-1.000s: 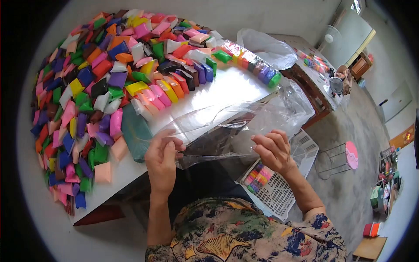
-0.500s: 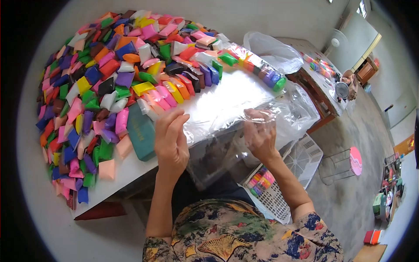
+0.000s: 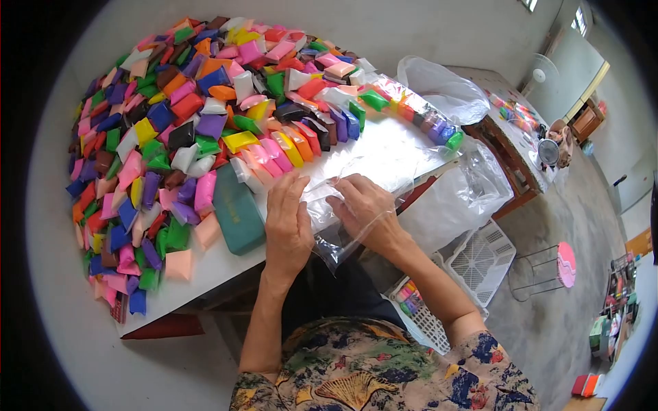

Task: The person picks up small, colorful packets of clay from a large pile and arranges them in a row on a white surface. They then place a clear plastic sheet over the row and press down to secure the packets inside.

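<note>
A clear plastic bag [image 3: 339, 245] stretches between my hands at the table's front edge and hangs partly over it. My left hand [image 3: 286, 222] has its fingers bent together at the bag's left side. My right hand [image 3: 368, 211] curls its fingers over the bag's upper edge, thumb tucked toward the left. Just beyond them stands a row of small colored packets [image 3: 295, 147], tilted against one another. A dark green box [image 3: 236, 211] lies left of my left hand. A long clear pack of colored packets [image 3: 428, 123] lies to the back right.
A large heap of colored packets [image 3: 161, 130] covers the table's left and back. A white plastic bag [image 3: 456, 202] hangs at the right edge. Below is a white basket [image 3: 483, 264]; a pink-topped stool [image 3: 566, 265] stands on the floor. Behind is another table [image 3: 504, 147].
My right hand has moved left, toward my left hand, bringing the clear bag with it. The bag now spans a narrower gap between the hands.
</note>
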A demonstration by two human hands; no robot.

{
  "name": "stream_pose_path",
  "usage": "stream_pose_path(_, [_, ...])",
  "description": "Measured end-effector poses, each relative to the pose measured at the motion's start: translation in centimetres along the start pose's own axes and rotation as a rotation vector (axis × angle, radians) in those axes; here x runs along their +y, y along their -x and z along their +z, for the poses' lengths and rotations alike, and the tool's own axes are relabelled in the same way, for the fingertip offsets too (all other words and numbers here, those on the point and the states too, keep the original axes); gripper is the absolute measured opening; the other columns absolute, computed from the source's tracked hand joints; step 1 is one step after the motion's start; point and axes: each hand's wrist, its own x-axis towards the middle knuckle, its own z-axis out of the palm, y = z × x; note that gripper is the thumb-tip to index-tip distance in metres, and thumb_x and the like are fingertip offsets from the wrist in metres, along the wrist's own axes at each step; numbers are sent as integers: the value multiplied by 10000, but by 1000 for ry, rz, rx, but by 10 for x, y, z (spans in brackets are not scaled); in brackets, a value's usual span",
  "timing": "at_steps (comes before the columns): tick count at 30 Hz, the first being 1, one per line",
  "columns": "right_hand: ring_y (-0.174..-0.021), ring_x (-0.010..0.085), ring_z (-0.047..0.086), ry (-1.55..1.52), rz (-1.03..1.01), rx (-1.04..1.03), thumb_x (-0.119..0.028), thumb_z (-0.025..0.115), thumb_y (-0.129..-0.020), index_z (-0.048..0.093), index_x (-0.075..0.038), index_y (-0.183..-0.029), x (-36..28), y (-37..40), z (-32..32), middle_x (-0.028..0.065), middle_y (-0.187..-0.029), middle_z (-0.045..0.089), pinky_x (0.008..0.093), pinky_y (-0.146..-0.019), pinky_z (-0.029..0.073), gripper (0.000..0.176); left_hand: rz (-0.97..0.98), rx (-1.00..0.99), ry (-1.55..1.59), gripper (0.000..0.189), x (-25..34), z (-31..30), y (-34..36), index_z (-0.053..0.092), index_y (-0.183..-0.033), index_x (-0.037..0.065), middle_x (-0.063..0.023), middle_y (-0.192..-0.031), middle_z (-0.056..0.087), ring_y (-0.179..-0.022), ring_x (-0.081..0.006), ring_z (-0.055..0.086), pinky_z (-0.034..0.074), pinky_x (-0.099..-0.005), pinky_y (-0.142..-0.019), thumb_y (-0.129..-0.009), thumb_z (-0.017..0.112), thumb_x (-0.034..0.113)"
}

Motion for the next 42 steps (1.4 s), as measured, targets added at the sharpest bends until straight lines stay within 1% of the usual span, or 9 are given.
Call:
stream_pose_path(9, [-789, 429, 688, 11, 544, -210, -318, 672, -918, 591, -28, -1093, 25, -24, 3, 235, -905, 687, 502, -701, 537, 348, -161, 47, 64, 461, 10, 0, -2, 574, -1255, -44, -235, -1173, 624, -1101, -385, 612, 459, -427, -1006, -838, 397, -127])
stream_pose_path(14, [-854, 430, 689, 279, 494, 36, -275, 667, -913, 477, 59, -1261, 41, -12, -4, 263, -920, 691, 493, -792, 537, 519, -223, 77, 85, 415, 16, 0, 8, 571, -1261, -53, -235, -1153, 629, -1069, -368, 626, 470, -412, -982, -893, 386, -104])
stream_pose_path(17, [-921, 337, 696, -196, 811, -76, -303, 660, -946, 359, 19, -1471, 25, -27, -24, 258, -1058, 680, 440, -790, 548, 686, -189, 67, 19, 414, 28, 6, 18, 550, -1289, -70, -253, -1199, 603, -1119, -398, 587, 448, -441, -1004, -899, 412, -84])
stream_pose_path(20, [-1032, 330, 661, -940, 898, 77, -386, 564, -1004, 273, -24, -1523, 11, -27, -37, 269, -1181, 631, 467, -862, 551, 697, -42, 33, -51, 473, 45, 15, 29, 531, -1332, -65, -275, -1307, 533, -1212, -439, 516, 408, -495, -1053, -860, 492, -63])
stream_pose_path(27, [-1378, 443, 418, -1570, 618, 363, -820, 336, -895, 256, -30, -1553, -8, -8, -83, 358, -1453, 418, 641, -1053, 403, 1031, 208, 87, -244, 465, 48, 50, 50, 553, -1336, -30, -269, -1380, 488, -1227, -410, 522, 467, -469, -1012, -872, 575, -21])
stream_pose_path(33, [-1396, 417, 400, -1483, 353, 276, -860, 236, -877, 291, -54, -1558, -16, 4, -106, 274, -1538, 369, 607, -1046, 411, 1057, 251, 109, -242, 437, 54, 65, 52, 539, -1340, -33, -275, -1386, 479, -1235, -408, 519, 488, -449, -1026, -931, 625, 93])
stream_pose_path(36, [-1368, 381, 442, -1553, 431, 305, -858, 242, -878, 279, -84, -1572, -14, -7, -104, 243, -1530, 403, 557, -1021, 441, 1040, 286, 146, -103, 520, 55, 75, 49, 497, -1372, -38, -280, -1396, 465, -1238, -429, 507, 473, -460, -1049, -938, 665, 196])
stream_pose_path(39, [-1308, 339, 497, -1238, 361, 235, -857, 247, -878, 287, -105, -1575, -9, -23, -96, 225, -1514, 434, 488, -1011, 451, 1026, 328, 53, -5, 748, 55, 82, 42, 400, -1428, -52, -312, -1458, 353, -1300, -490, 422, 401, -563, -1065, -899, 717, 371])
stream_pose_path(42, [-1231, 322, 533, -802, 56, 76, -645, 350, -994, 373, -63, -1522, -2, -32, -66, 207, -1439, 508, 461, -1071, 380, 786, 281, 42, -50, 561, 63, 78, 33, 518, -1333, -35, -271, -1325, 518, -1236, -434, 504, 449, -495, -1051, -896, 712, 259])
